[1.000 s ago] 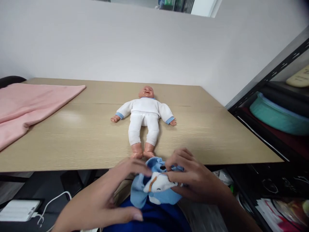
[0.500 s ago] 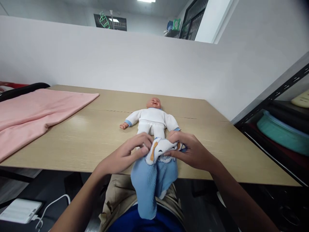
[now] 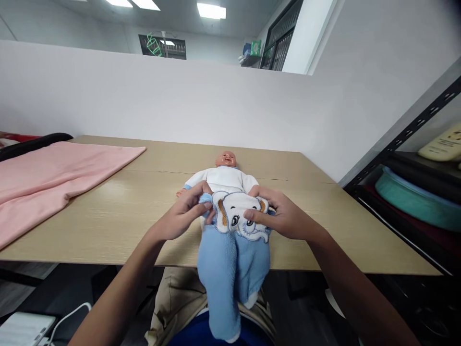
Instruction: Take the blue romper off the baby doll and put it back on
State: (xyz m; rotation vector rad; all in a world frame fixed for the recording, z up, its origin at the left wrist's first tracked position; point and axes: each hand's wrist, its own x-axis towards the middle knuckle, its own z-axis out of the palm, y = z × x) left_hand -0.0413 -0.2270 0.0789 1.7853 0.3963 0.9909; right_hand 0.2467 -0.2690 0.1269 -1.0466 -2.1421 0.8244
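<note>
A baby doll (image 3: 226, 178) in a white top with blue cuffs lies on its back on the table, head toward the wall. Blue fleece pants (image 3: 218, 269) with a white elephant face on the front cover its lower body, and the legs hang over the table's near edge. My left hand (image 3: 187, 211) pinches the waistband at the left side. At the right side, my right hand (image 3: 279, 211) grips the waistband, its thumb lying across the elephant face. The doll's legs are hidden under the pants.
A pink cloth (image 3: 65, 178) is spread on the left of the wooden table (image 3: 115, 216). To the right, a shelf rack holds a teal basin (image 3: 414, 197) and a pale yellow bottle (image 3: 441, 144). A white wall (image 3: 173, 101) rises behind the table. Low at left sits a white device (image 3: 27, 329) with a cable.
Both hands have spread the bunched waistband wider and drawn it up toward the doll's top. The elephant face now lies flat and fully visible. The view has tilted slightly upward.
</note>
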